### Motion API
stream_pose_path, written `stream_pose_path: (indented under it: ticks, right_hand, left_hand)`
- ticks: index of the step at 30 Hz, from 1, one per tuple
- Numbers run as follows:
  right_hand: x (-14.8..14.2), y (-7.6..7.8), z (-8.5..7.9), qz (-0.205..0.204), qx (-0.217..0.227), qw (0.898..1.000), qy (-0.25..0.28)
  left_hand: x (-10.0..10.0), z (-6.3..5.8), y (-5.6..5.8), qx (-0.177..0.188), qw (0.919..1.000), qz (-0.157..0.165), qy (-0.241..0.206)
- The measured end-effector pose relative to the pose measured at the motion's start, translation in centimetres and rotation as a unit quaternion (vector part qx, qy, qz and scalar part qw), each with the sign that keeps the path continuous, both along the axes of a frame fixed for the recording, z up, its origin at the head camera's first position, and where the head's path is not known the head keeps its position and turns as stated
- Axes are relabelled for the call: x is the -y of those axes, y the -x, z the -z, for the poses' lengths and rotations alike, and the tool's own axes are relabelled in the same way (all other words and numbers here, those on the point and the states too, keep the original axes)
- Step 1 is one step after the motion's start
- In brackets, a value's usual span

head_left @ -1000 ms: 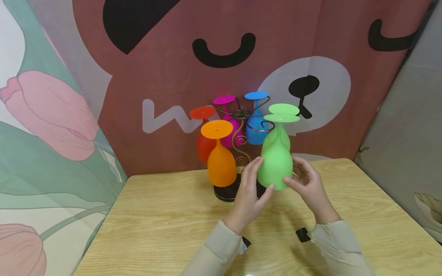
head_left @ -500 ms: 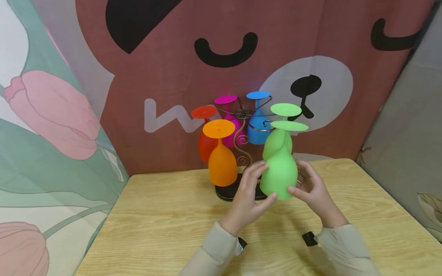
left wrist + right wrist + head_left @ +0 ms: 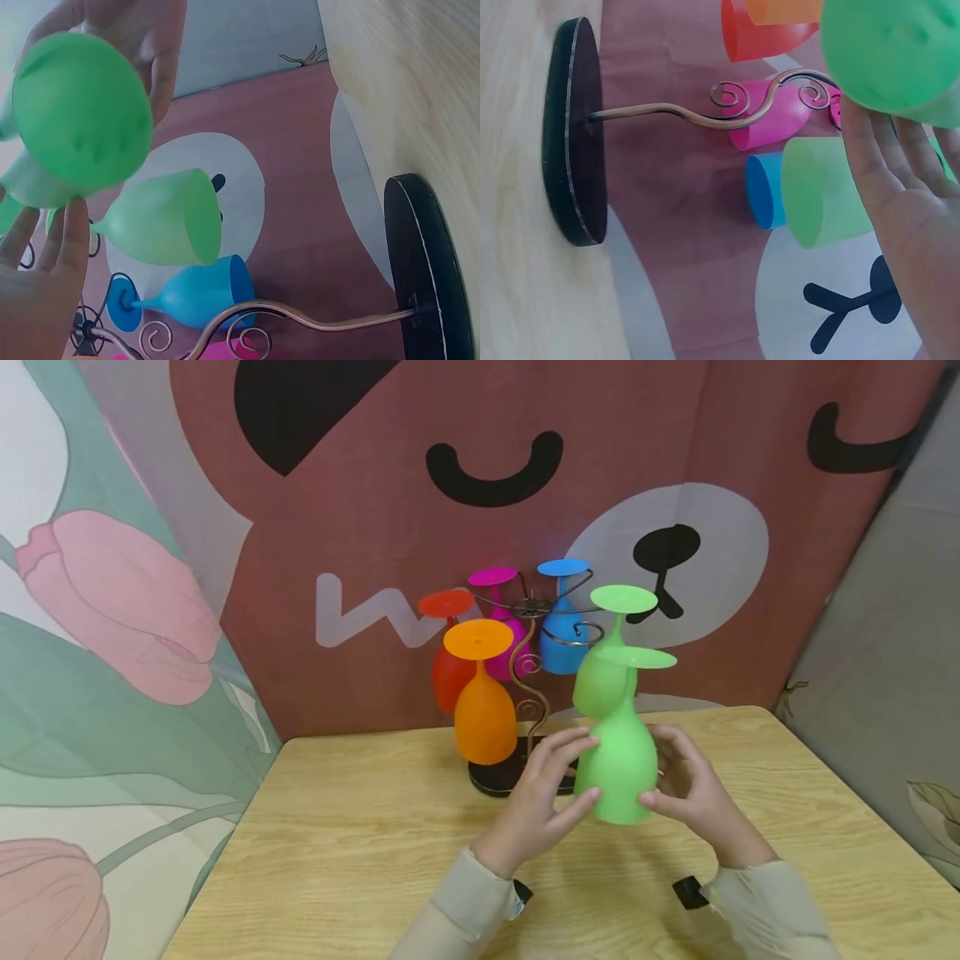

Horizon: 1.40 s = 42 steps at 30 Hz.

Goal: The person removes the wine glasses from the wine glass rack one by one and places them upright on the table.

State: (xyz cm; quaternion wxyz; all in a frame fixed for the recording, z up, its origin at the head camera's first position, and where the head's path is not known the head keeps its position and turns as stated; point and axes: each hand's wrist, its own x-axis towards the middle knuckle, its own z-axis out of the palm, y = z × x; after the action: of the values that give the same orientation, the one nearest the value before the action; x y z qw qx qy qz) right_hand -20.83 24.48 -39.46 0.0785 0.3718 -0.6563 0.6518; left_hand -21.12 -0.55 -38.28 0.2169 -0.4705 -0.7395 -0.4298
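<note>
Between my left hand (image 3: 536, 802) and my right hand (image 3: 697, 802) is a green plastic goblet (image 3: 621, 768), upside down and slightly tilted, its foot at the top. Both hands hold the bowl from opposite sides, thumbs toward me. Just behind it, a second green goblet (image 3: 600, 681) hangs inverted on the wire rack (image 3: 530, 607). In the left wrist view the held bowl (image 3: 82, 109) shows its mouth, with left-hand fingers (image 3: 67, 240) on its side. The right wrist view has the right-hand fingers (image 3: 881, 146) against the bowl.
Orange (image 3: 486, 718), red (image 3: 446, 672), magenta (image 3: 495, 578) and blue (image 3: 564, 643) goblets hang inverted around the rack. Its curled metal post rises from a black oval base (image 3: 491, 781) on the wooden table (image 3: 352, 835). A printed cloth (image 3: 360, 527) hangs behind.
Both hands have drawn the held green goblet toward me, down and slightly right, away from the hanging green goblet. The rack and its other goblets stay put; the head view shifts slightly.
</note>
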Motion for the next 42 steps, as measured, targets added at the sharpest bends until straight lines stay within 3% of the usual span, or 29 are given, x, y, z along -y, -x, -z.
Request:
stream_pose_path:
  ticks: [10, 16, 21, 27, 33, 38, 42]
  right_hand:
    - [-0.5, -0.1, 1.4, -0.028, 0.035, 0.997, -0.059]
    - [-0.7, -0.3, 1.6, -0.047, 0.084, 0.990, -0.101]
    - [-1.0, 0.0, 1.9, -0.099, 0.121, 0.982, -0.106]
    - [-0.9, 0.1, 1.9, -0.157, 0.175, 0.968, -0.083]
    - [-1.0, 0.2, 1.8, -0.229, 0.229, 0.945, -0.050]
    - [-1.1, 0.3, 1.6, -0.252, 0.260, 0.931, -0.043]
    - [-1.0, 0.3, 1.5, -0.263, 0.279, 0.923, -0.042]
  left_hand:
    - [0.7, 0.7, 0.2, -0.009, 0.9997, 0.006, 0.021]
    - [1.0, 1.1, 0.5, -0.062, 0.9966, -0.024, 0.050]
    - [1.2, 1.2, 0.9, -0.109, 0.9925, -0.029, 0.048]
    - [1.4, 1.5, 1.2, -0.144, 0.9869, -0.035, 0.063]
    - [1.6, 2.1, 1.2, -0.151, 0.9831, -0.052, 0.089]
    - [1.7, 2.4, 1.1, -0.146, 0.9811, -0.064, 0.110]
    - [1.8, 2.7, 1.0, -0.122, 0.9820, -0.059, 0.132]
